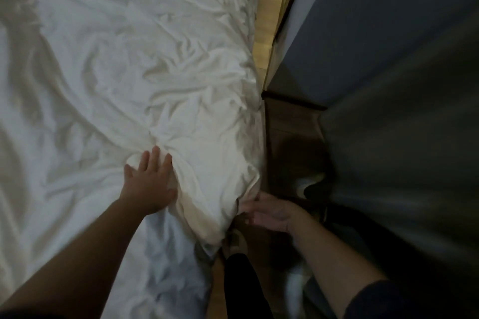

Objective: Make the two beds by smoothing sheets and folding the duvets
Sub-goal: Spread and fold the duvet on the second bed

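Duvet (129, 59), white and heavily creased, lies over the bed and fills the left and middle of the view, its right edge running along the side of the bed and its near corner bulging over that side. Below that corner a flatter, bluish white sheet (166, 267) shows.

To the right hangs a dark curtain (401, 163), with a grey wall (363, 21) behind it. Between bed and curtain stands a dark wooden nightstand (290, 132), and a strip of pale wooden floor (267, 21) runs along the bed's edge farther off.

The left hand (150, 184) lies flat on the duvet near the corner, palm down, fingers straight and slightly spread, holding nothing. The right hand (269, 211) is at the hanging corner, palm turned up, fingers loosely extended with the tips meeting the fabric; the blur hides whether it pinches the cloth.

A dark trouser leg (241, 282) and a foot (236, 241) show beside the bed.
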### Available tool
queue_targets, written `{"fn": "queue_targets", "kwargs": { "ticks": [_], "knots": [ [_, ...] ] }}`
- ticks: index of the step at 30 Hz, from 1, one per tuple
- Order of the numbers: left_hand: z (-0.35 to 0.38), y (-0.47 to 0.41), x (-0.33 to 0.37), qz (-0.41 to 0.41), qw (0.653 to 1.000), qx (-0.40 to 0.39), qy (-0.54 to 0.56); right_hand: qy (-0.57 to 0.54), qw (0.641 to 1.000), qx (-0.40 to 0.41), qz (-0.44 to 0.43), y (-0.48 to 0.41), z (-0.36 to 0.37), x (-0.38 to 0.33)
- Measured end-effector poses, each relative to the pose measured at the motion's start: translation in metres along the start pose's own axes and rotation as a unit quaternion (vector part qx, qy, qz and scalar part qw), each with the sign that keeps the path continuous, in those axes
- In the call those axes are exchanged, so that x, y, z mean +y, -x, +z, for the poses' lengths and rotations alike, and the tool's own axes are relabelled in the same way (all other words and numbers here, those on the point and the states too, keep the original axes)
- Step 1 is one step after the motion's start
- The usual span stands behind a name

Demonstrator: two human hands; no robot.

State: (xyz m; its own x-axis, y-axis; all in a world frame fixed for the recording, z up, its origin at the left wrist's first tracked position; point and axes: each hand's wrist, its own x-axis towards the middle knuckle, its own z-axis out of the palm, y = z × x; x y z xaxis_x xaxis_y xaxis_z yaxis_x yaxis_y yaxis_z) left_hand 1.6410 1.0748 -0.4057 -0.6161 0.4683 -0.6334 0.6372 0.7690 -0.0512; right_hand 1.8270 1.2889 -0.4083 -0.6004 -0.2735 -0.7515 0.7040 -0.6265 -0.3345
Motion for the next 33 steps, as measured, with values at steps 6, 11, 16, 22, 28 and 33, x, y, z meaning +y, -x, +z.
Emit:
{"fn": "queue_targets", "kwargs": {
  "ticks": [6,11,16,22,28,33],
  "knots": [
    [0.020,0.026,-0.026,0.050,0.999,0.020,0.002,-0.029,0.978,0.185,-0.087,0.003,0.019,0.021],
    [0.037,0.056,-0.066,0.077,0.997,-0.023,0.005,-0.180,0.909,0.307,-0.217,0.023,-0.001,0.062],
    [0.068,0.097,-0.099,0.105,0.993,-0.035,-0.028,0.028,0.982,0.184,-0.040,0.009,0.068,0.104],
    [0.095,0.117,-0.126,0.120,0.991,-0.007,-0.060,0.223,0.849,0.476,-0.045,0.040,0.058,0.105],
    [0.099,0.124,-0.119,0.090,0.995,0.016,-0.044,0.539,0.744,0.394,0.013,-0.009,0.104,0.118],
    [0.100,0.133,-0.150,0.031,0.998,0.002,-0.058,0.638,0.723,0.261,-0.050,-0.076,0.199,0.157]
  ]
}}
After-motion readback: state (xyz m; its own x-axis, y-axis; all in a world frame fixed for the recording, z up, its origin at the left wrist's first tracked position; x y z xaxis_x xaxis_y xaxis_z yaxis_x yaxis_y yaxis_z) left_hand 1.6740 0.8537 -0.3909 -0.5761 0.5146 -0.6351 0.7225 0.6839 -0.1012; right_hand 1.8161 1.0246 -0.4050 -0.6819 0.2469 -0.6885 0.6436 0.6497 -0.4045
